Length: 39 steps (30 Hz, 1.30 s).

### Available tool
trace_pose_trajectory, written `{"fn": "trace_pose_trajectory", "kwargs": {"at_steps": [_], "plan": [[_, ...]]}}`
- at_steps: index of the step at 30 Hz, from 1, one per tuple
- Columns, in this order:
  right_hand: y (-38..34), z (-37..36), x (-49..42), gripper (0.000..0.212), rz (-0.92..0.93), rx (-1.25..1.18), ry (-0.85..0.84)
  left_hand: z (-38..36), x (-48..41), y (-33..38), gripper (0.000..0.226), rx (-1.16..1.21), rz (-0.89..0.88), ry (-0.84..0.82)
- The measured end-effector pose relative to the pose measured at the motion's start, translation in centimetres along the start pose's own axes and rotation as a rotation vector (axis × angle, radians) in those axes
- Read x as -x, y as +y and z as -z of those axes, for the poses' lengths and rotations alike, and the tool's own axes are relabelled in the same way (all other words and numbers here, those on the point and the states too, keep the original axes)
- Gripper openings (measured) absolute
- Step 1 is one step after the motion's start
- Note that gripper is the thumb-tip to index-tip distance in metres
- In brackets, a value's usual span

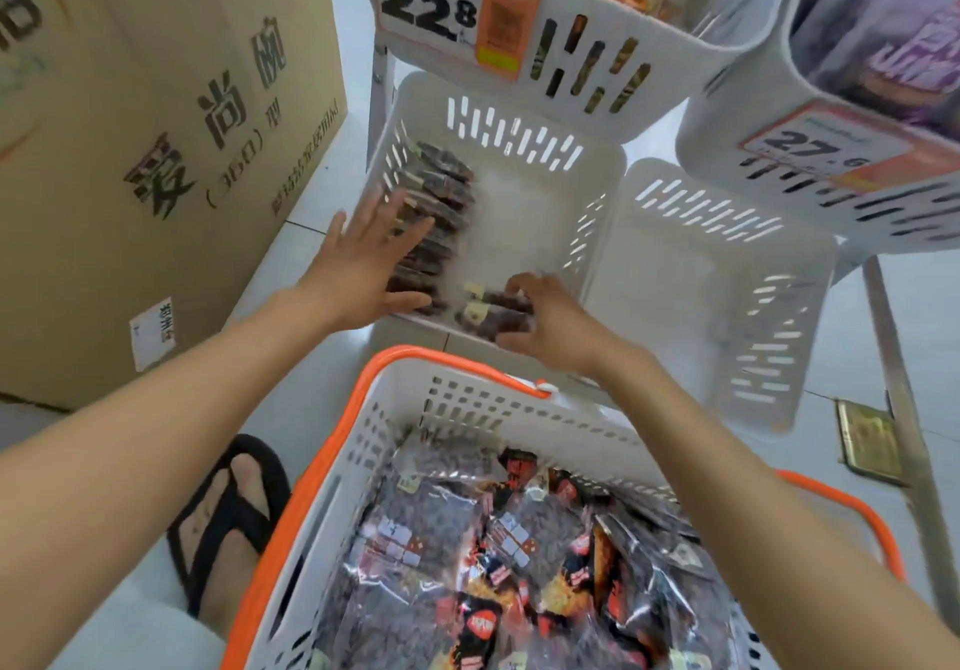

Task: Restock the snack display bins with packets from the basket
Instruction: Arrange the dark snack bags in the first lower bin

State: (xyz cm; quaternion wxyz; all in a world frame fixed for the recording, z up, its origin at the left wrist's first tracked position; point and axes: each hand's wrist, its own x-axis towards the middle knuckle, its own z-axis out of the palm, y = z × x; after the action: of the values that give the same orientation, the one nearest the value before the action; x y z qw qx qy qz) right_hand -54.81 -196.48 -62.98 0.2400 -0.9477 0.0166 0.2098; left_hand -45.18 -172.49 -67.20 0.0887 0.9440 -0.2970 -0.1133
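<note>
Left hand (363,264) spread flat against the packets (441,191) standing in the bin (530,222); right hand (545,318) curled round a few more at its near wall; they look light, soft, slippery, best gripped across flat faces; basket (467,412) holds plenty.

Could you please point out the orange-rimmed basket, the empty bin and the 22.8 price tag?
orange-rimmed basket (493,412): head view, on its white far wall.
empty bin (675,300): head view, on its bare floor.
22.8 price tag (426,11): head view, on the printed digits.
</note>
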Motion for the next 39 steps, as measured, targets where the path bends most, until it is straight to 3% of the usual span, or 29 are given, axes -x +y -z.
{"fn": "trace_pose_trajectory", "kwargs": {"at_steps": [3, 5, 8, 13, 17, 19, 22, 26, 28, 32, 35, 37, 39], "plan": [[0.8, 0.0, -0.8, 0.052, -0.230, -0.454, -0.151, -0.9, 0.1, -0.4, 0.086, -0.016, -0.015, 0.051], [0.9, -0.1, -1.4, 0.042, -0.253, -0.596, -0.140, -1.2, -0.1, -0.7, 0.081, -0.019, -0.017, 0.069], [-0.1, -1.7, -2.4, 0.032, -0.178, -0.356, 0.003, -1.5, -0.2, -0.7, 0.077, -0.001, -0.017, 0.109], [-0.7, -0.8, -1.6, 0.036, -0.194, -0.384, -0.047, -1.0, 1.0, 0.9, 0.066, 0.130, 0.049, 0.151], [-3.4, -0.6, 4.9, 0.035, 0.047, -0.306, 0.354, 1.0, 4.5, 3.5, 0.057, 0.399, 0.067, 0.213], [-4.4, -2.3, 9.5, 0.028, 0.166, -0.346, 0.467, 1.8, 6.9, 4.6, 0.055, 0.475, 0.038, 0.186], [-3.9, -6.3, 14.2, 0.028, 0.203, -0.279, 0.343, 2.5, 10.5, 5.3, 0.055, 0.486, 0.006, 0.160], [-1.7, -11.4, 14.0, 0.057, 0.163, -0.034, 0.071, 2.5, 14.6, 5.9, 0.053, 0.432, 0.010, 0.201], [-1.1, -12.7, 13.0, 0.045, 0.159, -0.026, 0.103, 2.3, 16.1, 6.7, 0.051, 0.399, -0.027, 0.223], [-1.7, -10.6, 14.0, 0.023, 0.147, -0.238, 0.313, 3.0, 17.2, 8.8, 0.047, 0.453, -0.007, 0.207], [-2.8, -6.9, 17.2, 0.027, 0.250, -0.457, 0.280, 4.2, 16.9, 10.6, 0.042, 0.728, 0.143, 0.029], [-3.5, -4.6, 19.7, 0.033, 0.334, -0.577, 0.253, 4.6, 17.2, 11.9, 0.058, 0.967, 0.202, -0.348], [-3.4, -3.8, 21.3, 0.042, 0.397, -0.509, 0.273, 4.0, 18.1, 12.9, 0.058, 1.210, 0.243, -0.698]]}}
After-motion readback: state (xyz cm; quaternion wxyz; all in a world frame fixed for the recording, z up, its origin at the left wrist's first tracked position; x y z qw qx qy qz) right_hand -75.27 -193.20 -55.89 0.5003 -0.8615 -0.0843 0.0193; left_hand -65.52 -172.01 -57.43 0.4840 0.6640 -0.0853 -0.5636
